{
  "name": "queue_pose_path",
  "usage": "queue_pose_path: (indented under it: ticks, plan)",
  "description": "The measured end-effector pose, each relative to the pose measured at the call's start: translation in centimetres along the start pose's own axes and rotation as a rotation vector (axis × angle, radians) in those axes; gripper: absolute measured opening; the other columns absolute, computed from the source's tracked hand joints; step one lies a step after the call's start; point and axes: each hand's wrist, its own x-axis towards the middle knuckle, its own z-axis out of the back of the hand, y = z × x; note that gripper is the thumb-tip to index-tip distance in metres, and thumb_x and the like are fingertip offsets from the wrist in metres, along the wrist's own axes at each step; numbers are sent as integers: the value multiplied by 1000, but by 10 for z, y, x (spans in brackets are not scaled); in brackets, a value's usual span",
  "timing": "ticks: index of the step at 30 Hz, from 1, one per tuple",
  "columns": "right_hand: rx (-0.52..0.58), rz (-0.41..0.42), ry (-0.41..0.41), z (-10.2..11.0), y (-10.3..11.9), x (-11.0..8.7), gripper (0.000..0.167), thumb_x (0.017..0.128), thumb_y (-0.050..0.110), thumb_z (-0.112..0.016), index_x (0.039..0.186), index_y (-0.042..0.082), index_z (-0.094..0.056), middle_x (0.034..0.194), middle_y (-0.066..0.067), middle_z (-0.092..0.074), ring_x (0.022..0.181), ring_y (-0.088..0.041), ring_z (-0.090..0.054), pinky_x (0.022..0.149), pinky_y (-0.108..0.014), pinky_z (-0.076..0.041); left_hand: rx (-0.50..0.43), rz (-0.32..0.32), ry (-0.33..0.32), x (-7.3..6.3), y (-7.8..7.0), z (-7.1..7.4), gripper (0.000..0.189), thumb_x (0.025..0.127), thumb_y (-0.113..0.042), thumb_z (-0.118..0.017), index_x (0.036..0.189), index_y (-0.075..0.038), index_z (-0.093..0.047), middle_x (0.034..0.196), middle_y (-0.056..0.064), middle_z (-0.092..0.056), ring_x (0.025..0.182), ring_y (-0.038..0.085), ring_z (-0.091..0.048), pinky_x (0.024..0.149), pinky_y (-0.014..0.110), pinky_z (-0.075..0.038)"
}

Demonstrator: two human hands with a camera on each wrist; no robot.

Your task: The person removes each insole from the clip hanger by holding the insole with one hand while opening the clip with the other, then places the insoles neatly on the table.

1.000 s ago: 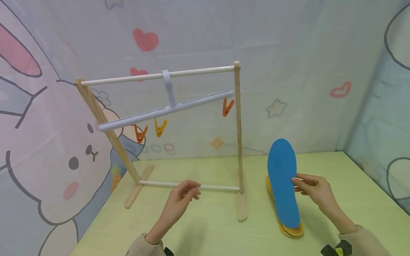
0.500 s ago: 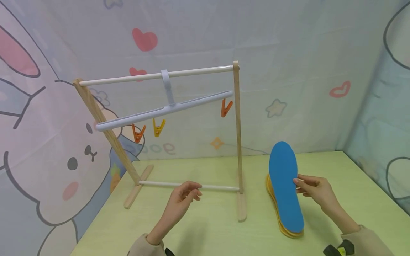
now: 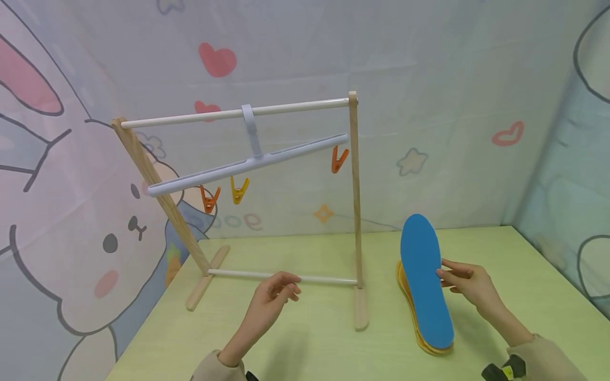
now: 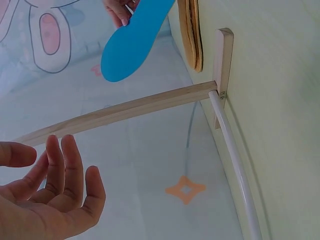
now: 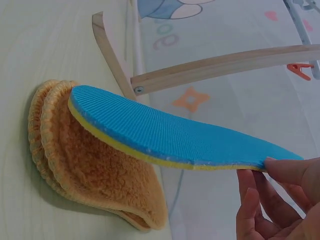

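Note:
My right hand (image 3: 469,286) pinches one edge of a blue insole (image 3: 424,280) between thumb and fingers. The insole stands tilted, its far end raised and its near end low over a stack of tan fleecy insoles (image 3: 404,286). In the right wrist view the blue insole (image 5: 170,132) shows a ribbed top and a yellow underside, above the fleecy insoles (image 5: 100,155); whether its low end touches them I cannot tell. My left hand (image 3: 269,301) hovers in front of the rack, fingers loosely bent, holding nothing; the left wrist view shows the same hand (image 4: 60,195).
A wooden rack with a white top bar (image 3: 300,107) stands left of the insoles. From it hangs a tilted pale hanger (image 3: 205,174) with an orange clip (image 3: 208,202), a yellow clip (image 3: 238,191) and another orange clip (image 3: 339,161). The table (image 3: 324,344) is pale green; a printed curtain stands behind.
The raised end of the blue insole has come down slightly, and its near end has shifted a little toward me and to the right. My left hand has stayed almost still.

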Motion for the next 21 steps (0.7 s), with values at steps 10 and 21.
queue_pose_path:
  ticks: [10,21]
  plan:
    - [-20,2,-7,-1,0,2,59,87,32,-56,130,-4,-40,87,7,-68,71,2,-62,67,-22,-52,-5,0,-17,-2,1,-1,15,87,-1,-49,96,-1,-61,82,17,-63,70,15,-61,66,21,-47]
    - [-47,-1,-21,-2,-5,5,58,87,32,-56,130,-3,-41,88,1,-70,69,3,-61,65,-22,-51,-13,6,-25,-3,3,-2,15,87,-2,-50,96,-1,-61,82,17,-63,69,13,-60,65,20,-46]
